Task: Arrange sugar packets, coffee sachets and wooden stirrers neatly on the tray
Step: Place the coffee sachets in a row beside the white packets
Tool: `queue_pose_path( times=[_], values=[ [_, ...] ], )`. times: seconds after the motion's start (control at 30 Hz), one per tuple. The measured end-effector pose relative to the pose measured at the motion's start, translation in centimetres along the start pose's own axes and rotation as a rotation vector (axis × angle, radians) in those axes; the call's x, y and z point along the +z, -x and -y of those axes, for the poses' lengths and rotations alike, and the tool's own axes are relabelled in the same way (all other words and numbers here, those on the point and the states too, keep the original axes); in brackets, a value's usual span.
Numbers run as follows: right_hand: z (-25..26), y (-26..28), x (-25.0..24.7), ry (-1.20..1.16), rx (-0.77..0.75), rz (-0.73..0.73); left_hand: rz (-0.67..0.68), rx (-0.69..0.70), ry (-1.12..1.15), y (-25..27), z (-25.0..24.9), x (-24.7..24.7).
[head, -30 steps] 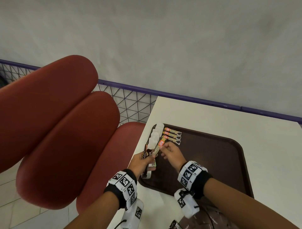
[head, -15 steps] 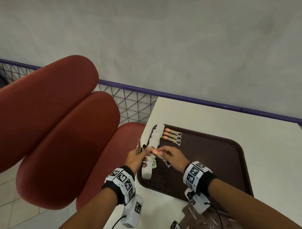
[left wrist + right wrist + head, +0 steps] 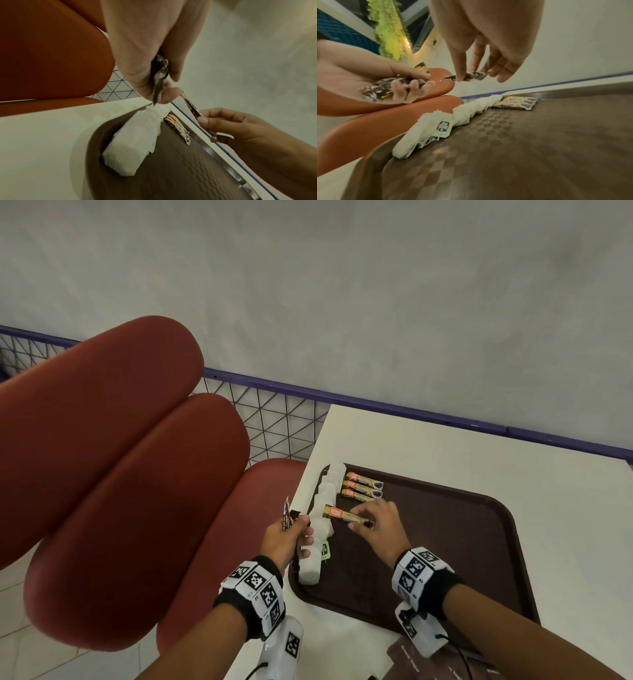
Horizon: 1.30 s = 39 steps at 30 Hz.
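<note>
A dark brown tray (image 3: 445,549) lies on the white table. Along its left rim runs a row of white packets (image 3: 322,508), one with a green tag. Three coffee sachets (image 3: 363,485) lie side by side at the tray's far left corner. My right hand (image 3: 356,518) pinches a fourth coffee sachet (image 3: 342,514) just above the tray, near those three. My left hand (image 3: 294,529) grips a bundle of coffee sachets (image 3: 385,88) over the table's left edge. That bundle (image 3: 159,75) sticks out between the thumb and fingers in the left wrist view.
Red padded seat cushions (image 3: 120,474) stand left of the table. A purple rail with wire mesh (image 3: 274,419) runs behind. Dark brown paper items (image 3: 428,662) lie on the table near my right wrist. The white table (image 3: 479,460) reaches beyond the tray.
My right hand has drawn one sachet out of the left hand's bundle and carried it right and forward over the tray, turning it level. The left hand has shifted slightly left.
</note>
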State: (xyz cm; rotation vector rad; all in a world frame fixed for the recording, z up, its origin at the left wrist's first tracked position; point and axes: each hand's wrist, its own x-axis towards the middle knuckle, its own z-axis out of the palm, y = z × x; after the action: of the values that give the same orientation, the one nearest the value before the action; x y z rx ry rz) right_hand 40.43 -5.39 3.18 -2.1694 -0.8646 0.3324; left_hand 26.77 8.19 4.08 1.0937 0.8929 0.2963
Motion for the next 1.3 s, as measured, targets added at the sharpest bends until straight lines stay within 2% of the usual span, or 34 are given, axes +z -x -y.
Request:
queue_pose_path(
  times=[0.07, 0.23, 0.57, 0.87, 1.0, 1.13, 1.3],
  values=[
    [-0.9, -0.8, -0.2, 0.122, 0.068, -0.044, -0.021, -0.015, 0.007, -0.1, -0.1, -0.5],
    [-2.6, -2.8, -0.1, 0.365, 0.175, -0.019, -0.066, -0.003, -0.032, -0.4, 0.1, -2.1],
    [-3.7, -5.2, 1.7, 0.459, 0.212, -0.018, -0.067, -0.032, 0.028, -1.0, 0.5, -3.5],
    [-3.7, -5.0, 1.9, 0.517, 0.185, 0.006, -0.073, -0.085, 0.084, -0.9, 0.1, -3.3],
    [-3.2, -4.8, 1.8, 0.491, 0.169, -0.009, -0.053, -0.067, 0.087, -0.7, 0.0, -3.0],
    [-2.4, -3.8, 1.7, 0.432, 0.104, -0.029, -0.08, 0.001, -0.041, -0.5, -0.2, -2.6],
    [-0.3, -2.1, 2.1, 0.272, -0.071, 0.071, -0.04, 0.102, -0.211, -0.1, -0.4, -2.2]
  ],
)
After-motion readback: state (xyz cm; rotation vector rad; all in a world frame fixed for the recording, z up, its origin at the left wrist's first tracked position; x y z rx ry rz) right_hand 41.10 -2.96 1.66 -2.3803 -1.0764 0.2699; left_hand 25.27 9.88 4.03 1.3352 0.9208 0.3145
